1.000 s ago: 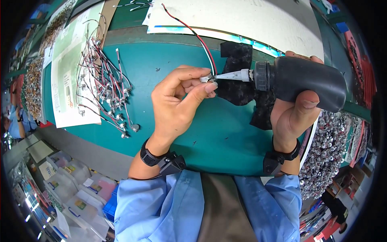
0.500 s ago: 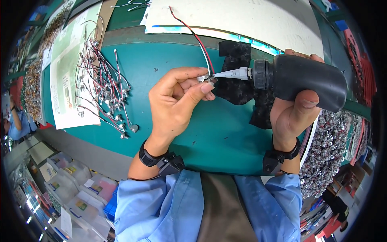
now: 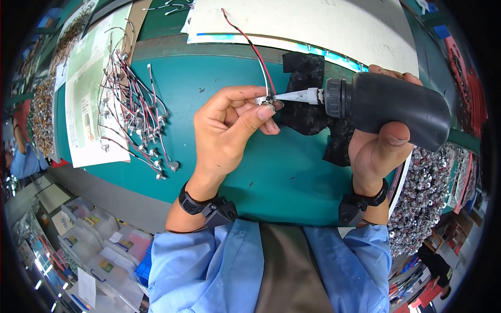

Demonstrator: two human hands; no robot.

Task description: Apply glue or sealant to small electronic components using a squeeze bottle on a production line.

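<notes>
Head view: left hand (image 3: 222,133) is pinched on a small wired metal component (image 3: 269,101) above the teal mat (image 3: 292,193), its wires (image 3: 257,52) pointing away from the wearer, apparently to leave the joints exposed. Right hand (image 3: 377,156) is wrapped around a black squeeze bottle (image 3: 399,107), presumably aiming its tapered nozzle (image 3: 297,96) there; contact cannot be confirmed. Similar wired components (image 3: 141,125) lie left, likely grouped for reach.

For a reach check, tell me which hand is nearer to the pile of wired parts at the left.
Left. The left hand is to the right of the pile of wired parts, apart from it; the right hand is farther right, gripping the black bottle.
</notes>
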